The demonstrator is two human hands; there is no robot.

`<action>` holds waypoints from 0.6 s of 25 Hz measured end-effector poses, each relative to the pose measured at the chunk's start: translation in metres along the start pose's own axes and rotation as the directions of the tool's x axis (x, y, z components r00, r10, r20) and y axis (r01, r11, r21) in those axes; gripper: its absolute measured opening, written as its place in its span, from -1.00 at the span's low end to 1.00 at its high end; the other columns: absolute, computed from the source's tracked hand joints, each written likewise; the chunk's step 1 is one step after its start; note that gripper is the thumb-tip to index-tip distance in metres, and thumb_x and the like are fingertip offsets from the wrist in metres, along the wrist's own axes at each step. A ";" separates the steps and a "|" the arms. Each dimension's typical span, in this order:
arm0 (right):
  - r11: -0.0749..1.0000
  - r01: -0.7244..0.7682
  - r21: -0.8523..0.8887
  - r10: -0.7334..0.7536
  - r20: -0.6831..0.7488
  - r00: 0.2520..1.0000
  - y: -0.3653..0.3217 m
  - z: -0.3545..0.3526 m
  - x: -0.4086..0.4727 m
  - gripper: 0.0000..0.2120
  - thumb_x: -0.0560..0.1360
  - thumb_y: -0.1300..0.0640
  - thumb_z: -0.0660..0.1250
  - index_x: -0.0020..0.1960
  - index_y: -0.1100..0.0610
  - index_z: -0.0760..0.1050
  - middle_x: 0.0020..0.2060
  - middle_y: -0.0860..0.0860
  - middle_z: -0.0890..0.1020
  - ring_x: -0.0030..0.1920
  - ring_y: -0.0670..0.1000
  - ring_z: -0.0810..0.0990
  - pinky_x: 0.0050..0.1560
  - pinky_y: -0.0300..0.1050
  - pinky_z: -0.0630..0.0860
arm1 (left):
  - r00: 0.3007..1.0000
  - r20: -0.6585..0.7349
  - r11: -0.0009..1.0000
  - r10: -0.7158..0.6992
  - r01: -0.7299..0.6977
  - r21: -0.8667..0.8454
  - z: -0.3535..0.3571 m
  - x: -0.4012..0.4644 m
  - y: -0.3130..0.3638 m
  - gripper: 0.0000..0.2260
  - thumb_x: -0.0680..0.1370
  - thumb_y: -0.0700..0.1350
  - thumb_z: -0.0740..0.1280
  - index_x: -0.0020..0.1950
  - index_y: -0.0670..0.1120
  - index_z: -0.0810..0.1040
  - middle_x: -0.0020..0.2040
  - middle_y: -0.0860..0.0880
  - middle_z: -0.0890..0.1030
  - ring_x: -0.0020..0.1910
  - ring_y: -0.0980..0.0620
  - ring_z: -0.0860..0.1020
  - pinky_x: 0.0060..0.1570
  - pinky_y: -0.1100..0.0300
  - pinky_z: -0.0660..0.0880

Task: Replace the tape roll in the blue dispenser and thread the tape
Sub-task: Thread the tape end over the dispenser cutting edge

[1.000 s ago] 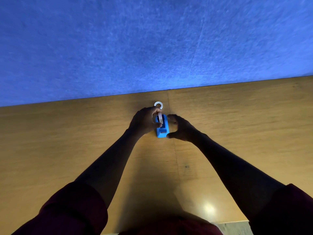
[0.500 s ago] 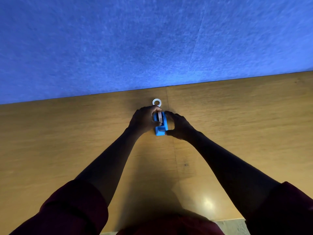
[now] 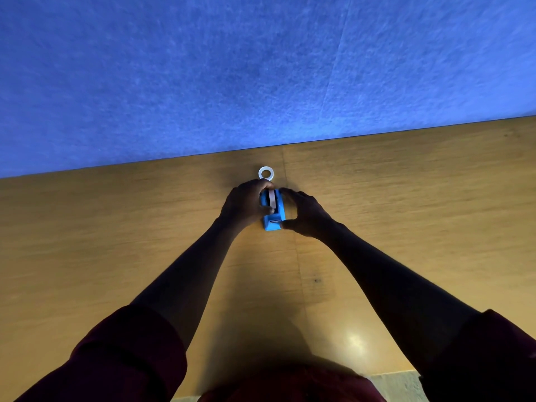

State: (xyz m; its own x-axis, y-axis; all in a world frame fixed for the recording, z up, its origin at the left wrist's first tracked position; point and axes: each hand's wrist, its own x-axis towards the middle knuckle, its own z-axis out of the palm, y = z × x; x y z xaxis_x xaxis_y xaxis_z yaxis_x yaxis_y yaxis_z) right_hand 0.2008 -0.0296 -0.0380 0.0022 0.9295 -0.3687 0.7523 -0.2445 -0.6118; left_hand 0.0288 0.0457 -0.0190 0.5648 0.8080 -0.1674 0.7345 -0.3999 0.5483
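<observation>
Far across wooden surface (image 3: 406, 227), near blue felt wall panel (image 3: 261, 68): blue dispenser (image 3: 273, 221) standing upright on surface, cutter end toward camera. Tape roll (image 3: 271, 198) seated on edge in dispenser's top slot, pale pinkish rim showing. Left hand (image 3: 246, 206) wrapped on dispenser's left side, thumb and fingertips pinching roll at near and far edges. Right hand (image 3: 307, 214) curled in a C around dispenser's right side: index tip touching far top corner, thumb pressing near the front base; palm apart from body. White empty core ring (image 3: 266, 173) lying flat just beyond dispenser, close to wall edge, apart from both hands. Whether any tape end is pulled toward cutter: too small to tell. Both forearms bare, dark red sleeves (image 3: 121, 358) pushed up at bottom of view. Bright light reflection on surface betw. arms, lower right.
</observation>
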 end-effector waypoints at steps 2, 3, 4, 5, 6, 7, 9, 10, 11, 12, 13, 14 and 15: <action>1.000 0.002 -0.004 -0.002 -0.003 1.000 0.000 -0.001 0.000 -0.16 0.39 0.06 0.55 0.55 0.05 0.19 0.42 0.13 0.43 0.40 0.16 0.41 0.26 0.06 0.48 | 1.000 -0.001 1.000 -0.003 0.003 -0.002 0.002 0.000 -0.001 -0.48 0.38 -0.05 0.59 0.30 -0.04 0.55 0.19 0.03 0.65 0.13 0.06 0.60 0.06 0.13 0.56; 1.000 0.005 -0.007 -0.005 -0.002 1.000 0.000 -0.001 -0.001 -0.16 0.39 0.06 0.55 0.55 0.05 0.19 0.42 0.13 0.43 0.40 0.16 0.40 0.27 0.07 0.48 | 1.000 -0.001 1.000 0.001 -0.001 -0.002 0.003 0.000 -0.001 -0.49 0.38 -0.05 0.59 0.30 -0.05 0.55 0.19 0.03 0.65 0.13 0.06 0.60 0.06 0.13 0.56; 1.000 0.006 -0.008 -0.006 -0.001 1.000 0.000 -0.001 -0.001 -0.16 0.39 0.05 0.55 0.55 0.04 0.19 0.42 0.13 0.43 0.40 0.16 0.40 0.28 0.08 0.48 | 1.000 -0.002 1.000 0.004 -0.004 0.000 0.004 0.000 -0.001 -0.49 0.38 -0.05 0.59 0.29 -0.05 0.55 0.18 0.03 0.65 0.13 0.06 0.60 0.05 0.13 0.56; 1.000 0.006 -0.007 -0.006 0.000 1.000 0.000 -0.001 -0.001 -0.16 0.39 0.05 0.55 0.55 0.04 0.19 0.42 0.13 0.43 0.40 0.16 0.40 0.28 0.08 0.49 | 1.000 -0.003 1.000 0.004 -0.004 0.001 0.004 -0.001 -0.002 -0.49 0.38 -0.05 0.59 0.29 -0.04 0.55 0.18 0.03 0.64 0.12 0.06 0.60 0.05 0.12 0.56; 1.000 0.006 -0.005 -0.006 0.001 1.000 0.000 -0.001 -0.001 -0.16 0.39 0.05 0.55 0.55 0.04 0.19 0.42 0.13 0.43 0.40 0.16 0.41 0.27 0.07 0.49 | 1.000 -0.001 1.000 0.004 -0.004 0.001 0.004 -0.001 -0.002 -0.49 0.38 -0.04 0.59 0.28 -0.04 0.54 0.17 0.03 0.64 0.12 0.06 0.60 0.05 0.12 0.57; 1.000 0.004 -0.002 -0.004 0.002 1.000 0.000 -0.001 -0.001 -0.16 0.39 0.05 0.55 0.54 0.04 0.20 0.41 0.13 0.44 0.39 0.16 0.41 0.26 0.06 0.49 | 1.000 0.002 1.000 0.002 -0.002 0.000 0.005 -0.001 -0.002 -0.49 0.38 -0.04 0.59 0.29 -0.04 0.54 0.18 0.03 0.64 0.12 0.06 0.60 0.05 0.11 0.57; 1.000 0.003 -0.001 -0.003 0.002 1.000 0.000 -0.001 0.000 -0.16 0.39 0.05 0.56 0.54 0.05 0.20 0.40 0.13 0.44 0.38 0.16 0.43 0.24 0.03 0.48 | 1.000 0.008 1.000 0.000 0.000 -0.003 0.005 -0.002 -0.003 -0.47 0.39 -0.03 0.59 0.31 -0.03 0.52 0.19 0.03 0.63 0.13 0.06 0.59 0.05 0.13 0.55; 1.000 0.002 -0.007 -0.002 0.000 1.000 0.000 -0.001 -0.001 -0.16 0.39 0.05 0.56 0.54 0.05 0.20 0.40 0.13 0.44 0.38 0.16 0.43 0.23 0.03 0.48 | 1.000 0.012 1.000 0.001 -0.001 -0.004 0.005 -0.002 -0.003 -0.45 0.39 -0.02 0.58 0.34 -0.03 0.51 0.21 0.03 0.62 0.15 0.05 0.59 0.06 0.15 0.54; 1.000 0.000 -0.016 0.000 0.002 1.000 0.000 -0.001 -0.001 -0.15 0.38 0.05 0.56 0.54 0.05 0.20 0.41 0.13 0.44 0.38 0.16 0.42 0.24 0.03 0.47 | 1.000 0.020 1.000 0.002 -0.002 -0.007 0.005 -0.002 -0.003 -0.41 0.39 -0.03 0.58 0.38 -0.03 0.48 0.25 0.02 0.61 0.18 0.04 0.58 0.09 0.15 0.53; 1.000 0.000 -0.022 0.001 0.010 1.000 0.000 -0.002 0.000 -0.14 0.38 0.04 0.56 0.54 0.05 0.20 0.41 0.13 0.43 0.39 0.16 0.41 0.24 0.04 0.46 | 1.000 0.030 1.000 0.001 -0.001 -0.013 0.005 -0.002 -0.004 -0.37 0.40 -0.03 0.58 0.42 -0.03 0.45 0.30 0.01 0.59 0.23 0.03 0.56 0.12 0.16 0.51; 1.000 0.000 -0.018 0.000 0.026 1.000 0.000 -0.003 0.000 -0.13 0.37 0.03 0.56 0.54 0.06 0.19 0.42 0.13 0.42 0.40 0.16 0.40 0.26 0.04 0.45 | 0.999 0.042 1.000 -0.002 0.003 -0.023 0.005 -0.002 -0.004 -0.32 0.40 -0.04 0.58 0.47 -0.02 0.41 0.35 0.00 0.56 0.27 0.02 0.54 0.15 0.16 0.49; 1.000 -0.001 -0.006 0.001 0.046 0.999 0.001 -0.003 0.001 -0.11 0.36 0.01 0.57 0.55 0.06 0.18 0.43 0.12 0.41 0.41 0.16 0.38 0.27 0.04 0.44 | 0.998 0.055 0.999 -0.008 0.009 -0.033 0.004 -0.003 -0.004 -0.27 0.40 -0.05 0.58 0.51 -0.01 0.36 0.39 0.00 0.54 0.31 0.02 0.51 0.17 0.16 0.47; 1.000 -0.008 0.014 0.007 0.063 0.998 0.001 -0.004 0.001 -0.11 0.36 -0.01 0.57 0.55 0.05 0.17 0.45 0.11 0.40 0.42 0.15 0.37 0.27 0.04 0.44 | 0.998 0.069 0.999 -0.015 0.018 -0.046 0.003 -0.003 -0.004 -0.23 0.40 -0.04 0.59 0.54 0.00 0.32 0.42 0.00 0.51 0.34 0.01 0.49 0.20 0.15 0.47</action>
State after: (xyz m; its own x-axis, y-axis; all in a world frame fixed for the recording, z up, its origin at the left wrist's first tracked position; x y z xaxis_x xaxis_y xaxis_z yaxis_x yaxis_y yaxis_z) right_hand 0.2042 -0.0272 -0.0357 -0.0335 0.9086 -0.4164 0.7432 -0.2560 -0.6182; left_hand 0.0255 0.0435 -0.0237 0.5785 0.7822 -0.2313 0.7265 -0.3652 0.5820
